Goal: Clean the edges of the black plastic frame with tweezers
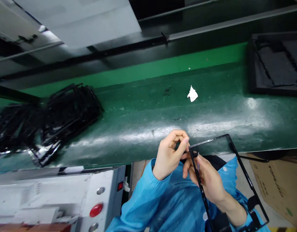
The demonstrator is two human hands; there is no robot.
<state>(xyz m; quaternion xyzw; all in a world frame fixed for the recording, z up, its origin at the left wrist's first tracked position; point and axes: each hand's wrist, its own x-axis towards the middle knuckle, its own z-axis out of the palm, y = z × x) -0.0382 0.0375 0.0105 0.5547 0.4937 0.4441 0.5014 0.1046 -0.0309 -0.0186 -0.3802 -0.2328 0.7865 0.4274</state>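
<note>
A thin black rectangular plastic frame [237,158] is held over my lap at the near edge of a green conveyor belt [138,119]. My right hand [206,177] grips the frame's left bar, fingers wrapped round it. My left hand [170,153] is curled in a pinch at the frame's upper left corner, thumb and fingertips closed on it. Both arms wear blue sleeves [143,199].
A heap of black frames [51,119] lies on the belt at the left. A crumpled white scrap [192,94] sits mid-belt. A black tray [276,64] is at the far right. A white machine housing with a red button [96,210] stands lower left; a cardboard box [279,187] lower right.
</note>
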